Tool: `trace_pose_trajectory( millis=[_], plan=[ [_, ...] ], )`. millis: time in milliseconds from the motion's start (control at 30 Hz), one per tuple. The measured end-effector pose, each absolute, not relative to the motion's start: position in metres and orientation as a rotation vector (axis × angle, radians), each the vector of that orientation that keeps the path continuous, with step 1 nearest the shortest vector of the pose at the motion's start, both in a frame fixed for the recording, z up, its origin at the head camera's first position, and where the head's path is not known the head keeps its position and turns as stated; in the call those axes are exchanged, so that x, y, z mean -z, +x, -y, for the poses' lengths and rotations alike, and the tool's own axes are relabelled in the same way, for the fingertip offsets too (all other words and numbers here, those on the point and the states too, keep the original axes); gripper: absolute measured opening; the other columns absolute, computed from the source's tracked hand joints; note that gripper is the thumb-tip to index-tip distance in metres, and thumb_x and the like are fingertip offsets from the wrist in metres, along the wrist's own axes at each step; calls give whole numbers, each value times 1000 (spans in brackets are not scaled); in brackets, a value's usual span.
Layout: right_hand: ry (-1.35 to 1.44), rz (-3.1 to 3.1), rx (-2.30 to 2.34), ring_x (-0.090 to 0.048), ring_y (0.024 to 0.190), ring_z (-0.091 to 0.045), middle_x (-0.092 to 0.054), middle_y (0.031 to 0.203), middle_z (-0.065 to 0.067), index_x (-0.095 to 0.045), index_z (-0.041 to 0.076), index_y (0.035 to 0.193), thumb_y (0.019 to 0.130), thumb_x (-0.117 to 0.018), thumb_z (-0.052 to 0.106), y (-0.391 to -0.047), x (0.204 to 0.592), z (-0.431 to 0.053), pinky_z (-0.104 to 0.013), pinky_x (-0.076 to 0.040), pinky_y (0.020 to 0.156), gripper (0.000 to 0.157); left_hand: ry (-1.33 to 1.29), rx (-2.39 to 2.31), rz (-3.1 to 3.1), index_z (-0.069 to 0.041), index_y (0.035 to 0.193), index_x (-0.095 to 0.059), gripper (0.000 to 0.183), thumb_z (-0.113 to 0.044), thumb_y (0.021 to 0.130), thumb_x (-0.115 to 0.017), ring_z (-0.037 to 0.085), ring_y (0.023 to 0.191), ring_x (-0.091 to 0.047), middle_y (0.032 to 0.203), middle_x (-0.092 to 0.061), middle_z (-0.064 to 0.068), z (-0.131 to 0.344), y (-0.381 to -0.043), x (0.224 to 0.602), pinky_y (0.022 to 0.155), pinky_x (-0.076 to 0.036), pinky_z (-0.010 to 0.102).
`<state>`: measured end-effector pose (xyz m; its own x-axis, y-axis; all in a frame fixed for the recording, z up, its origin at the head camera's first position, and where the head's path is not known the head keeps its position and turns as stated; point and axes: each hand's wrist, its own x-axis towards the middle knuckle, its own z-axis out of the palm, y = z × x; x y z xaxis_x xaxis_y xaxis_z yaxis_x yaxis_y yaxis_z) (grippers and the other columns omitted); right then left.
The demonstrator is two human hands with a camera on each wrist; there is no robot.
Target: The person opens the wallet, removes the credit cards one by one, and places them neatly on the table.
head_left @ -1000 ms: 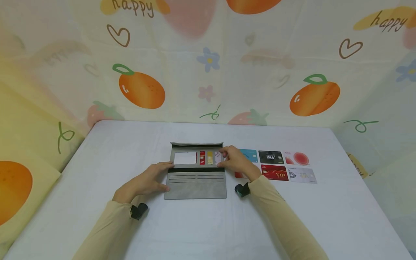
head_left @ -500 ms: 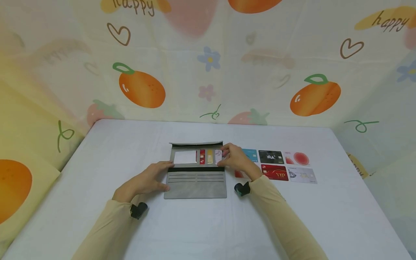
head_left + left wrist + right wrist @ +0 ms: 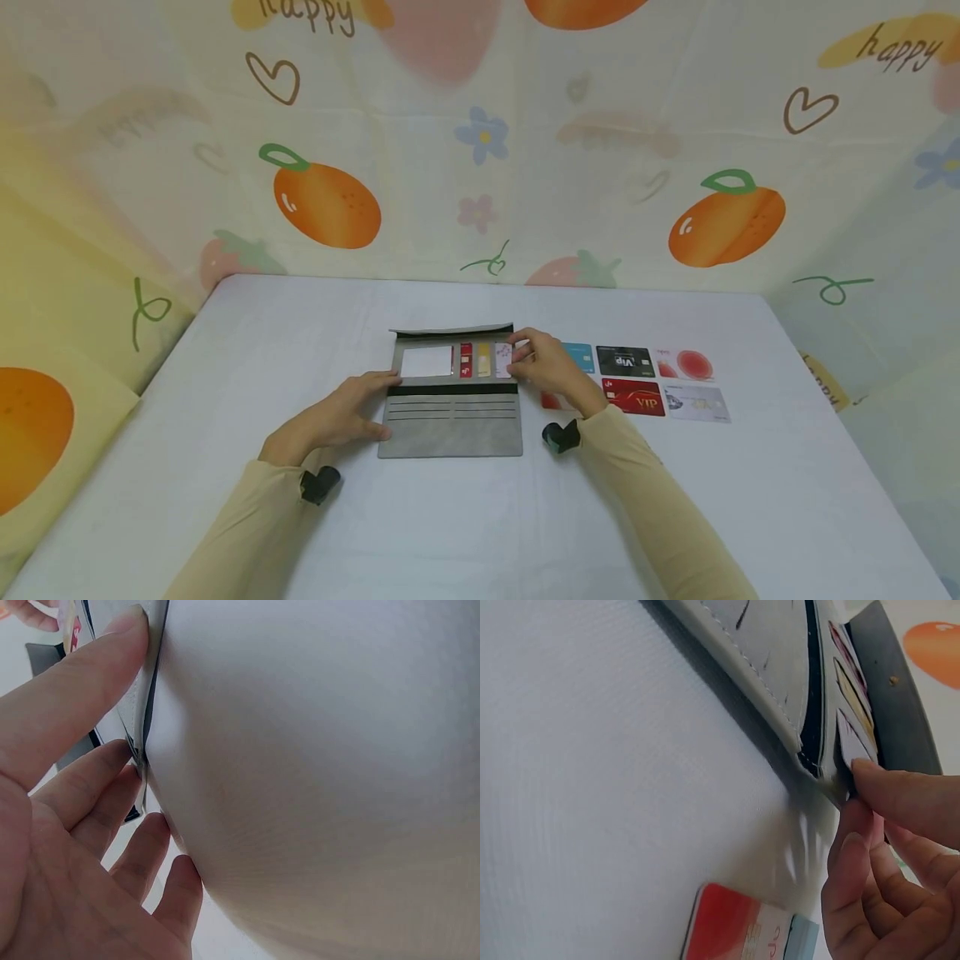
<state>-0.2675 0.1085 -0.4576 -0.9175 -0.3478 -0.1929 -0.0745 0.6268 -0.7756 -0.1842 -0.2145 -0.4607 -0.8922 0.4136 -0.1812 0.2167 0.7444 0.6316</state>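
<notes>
A grey long wallet lies unfolded on the table, its far flap raised. Its upper panel holds a white rectangle, a red card, a yellowish card and a pale floral card in slots. With thumb and index finger, my right hand pinches the outer edge of the pale card, which sits in the rightmost slot. My left hand rests against the wallet's left side; in the left wrist view its thumb presses the edge and its fingers are spread.
Right of the wallet lie a blue card, a black VIP card, a pink-and-white card, a red VIP card and a silver card. Another red card is partly hidden under my right forearm.
My right thumb has shifted slightly up and right, from the pale card's lower corner to its side. The left hand stays in place, and the wallet has hardly moved.
</notes>
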Motion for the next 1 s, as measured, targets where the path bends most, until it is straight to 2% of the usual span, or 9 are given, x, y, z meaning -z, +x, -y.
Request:
trace_pose_trajectory(
  millis=[300,500,633,800,1000],
  plan=[
    [-382,-2517,1156,-60,86,-21,-64,111,-17,-51,1,137,92,-64,6,-269,456,-124,-25,-51,71,47,486,-897,-2633,3,145,-43,77,-14,80,-81,53,144,-25,156,-34,28,214,-185,461,115,-23,68],
    [-383,-2512,1115,-58,85,-19,-61,113,-15,-49,1,140,95,-62,15,-269,459,-126,-25,-52,71,49,481,-898,-2635,2,145,-43,78,-15,80,-81,52,144,-25,155,-34,27,214,-184,461,115,-23,68],
    [-396,-2550,1107,-60,91,-22,-64,111,-16,-51,2,135,95,-65,21,-268,459,-124,-32,-52,81,47,466,-902,-2626,2,146,-43,78,-15,80,-81,52,145,-24,156,-33,27,214,-184,460,115,-22,68],
    [-412,-2571,1117,-65,98,-26,-68,114,-20,-52,-1,131,94,-66,16,-268,459,-124,-42,-54,91,43,453,-906,-2620,1,146,-43,78,-15,80,-81,52,145,-24,157,-33,26,214,-183,460,115,-22,68],
    [-396,-2582,1111,-61,93,-23,-68,110,-17,-54,0,133,94,-68,16,-267,458,-127,-35,-52,85,45,455,-906,-2620,1,146,-43,79,-15,80,-81,51,145,-24,157,-33,26,214,-184,461,115,-22,68]
  ],
)
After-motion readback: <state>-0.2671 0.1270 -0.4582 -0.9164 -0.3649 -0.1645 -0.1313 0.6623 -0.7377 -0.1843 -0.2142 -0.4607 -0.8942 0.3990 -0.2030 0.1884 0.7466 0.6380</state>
